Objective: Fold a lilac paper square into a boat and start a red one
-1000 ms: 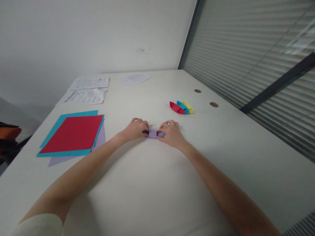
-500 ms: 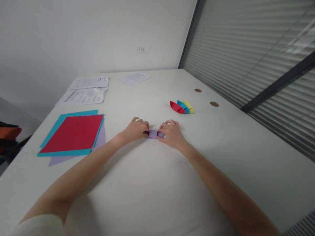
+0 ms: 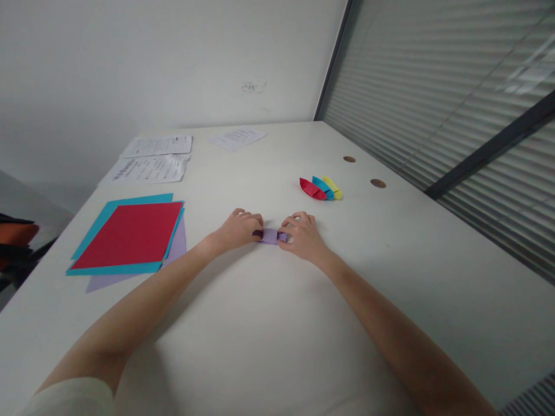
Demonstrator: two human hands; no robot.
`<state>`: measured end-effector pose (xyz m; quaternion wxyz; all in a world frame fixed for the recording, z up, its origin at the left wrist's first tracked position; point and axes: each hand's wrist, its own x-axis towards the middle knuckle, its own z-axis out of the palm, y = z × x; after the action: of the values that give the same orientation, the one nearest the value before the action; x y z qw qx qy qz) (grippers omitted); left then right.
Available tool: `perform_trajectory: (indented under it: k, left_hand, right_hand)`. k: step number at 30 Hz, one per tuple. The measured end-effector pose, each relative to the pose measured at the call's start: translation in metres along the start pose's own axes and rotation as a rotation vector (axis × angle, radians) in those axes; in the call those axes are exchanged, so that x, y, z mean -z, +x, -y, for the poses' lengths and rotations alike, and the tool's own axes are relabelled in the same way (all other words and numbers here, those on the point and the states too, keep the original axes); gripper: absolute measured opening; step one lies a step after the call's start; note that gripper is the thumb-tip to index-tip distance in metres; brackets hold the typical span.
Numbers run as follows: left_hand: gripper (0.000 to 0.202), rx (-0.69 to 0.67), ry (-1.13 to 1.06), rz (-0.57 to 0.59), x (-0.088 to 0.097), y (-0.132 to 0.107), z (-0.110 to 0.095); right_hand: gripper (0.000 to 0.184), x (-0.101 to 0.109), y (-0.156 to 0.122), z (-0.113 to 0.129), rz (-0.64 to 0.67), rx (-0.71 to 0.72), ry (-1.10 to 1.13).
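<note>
A small folded piece of purple paper [image 3: 269, 236] lies between my two hands on the white table [image 3: 260, 323]. My left hand [image 3: 241, 227] is closed on its left end, fingers bent down over it. At the other end, my right hand [image 3: 302, 236] pinches the paper between thumb and fingers. Parts of both ends are covered by my fingers. Beyond my right hand rest three folded paper boats, a red one [image 3: 312, 189], a blue one [image 3: 323, 188] and a yellow one [image 3: 332, 188], side by side.
Left of my hands sits a stack of coloured paper with a red sheet [image 3: 130, 234] on top, blue sheets [image 3: 99, 225] and a purple sheet [image 3: 177, 245] beneath. Printed pages [image 3: 150, 167] lie at the back left. Two round holes [image 3: 378, 183] pierce the tabletop near the blinds [image 3: 455, 86].
Hardly anything differs. Both hands stay at the two ends of the purple paper, and the view has shifted very slightly.
</note>
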<state>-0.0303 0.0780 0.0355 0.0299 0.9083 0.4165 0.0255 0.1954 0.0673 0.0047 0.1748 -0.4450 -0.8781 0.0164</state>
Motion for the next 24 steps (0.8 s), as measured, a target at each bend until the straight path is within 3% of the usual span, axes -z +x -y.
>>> perform_trajectory:
  k: [14,18,21,24]
  left_hand:
    - [0.016,0.008,0.012,0.029,0.004,0.0,-0.004]
    - [0.017,0.028,-0.124,0.017,0.002,-0.002,0.002]
    - [0.02,0.054,-0.355,-0.052,-0.004,0.0,0.012]
    - [0.022,0.13,-0.583,-0.249,-0.013,0.007,0.018]
  right_hand:
    - [0.019,0.003,0.002,0.001,0.019,-0.016,-0.006]
    - [0.016,0.002,0.001,0.002,0.019,-0.023,0.031]
    - [0.012,-0.002,0.002,0.0,-0.042,-0.056,0.147]
    - [0.009,-0.007,0.003,-0.002,-0.217,-0.115,0.339]
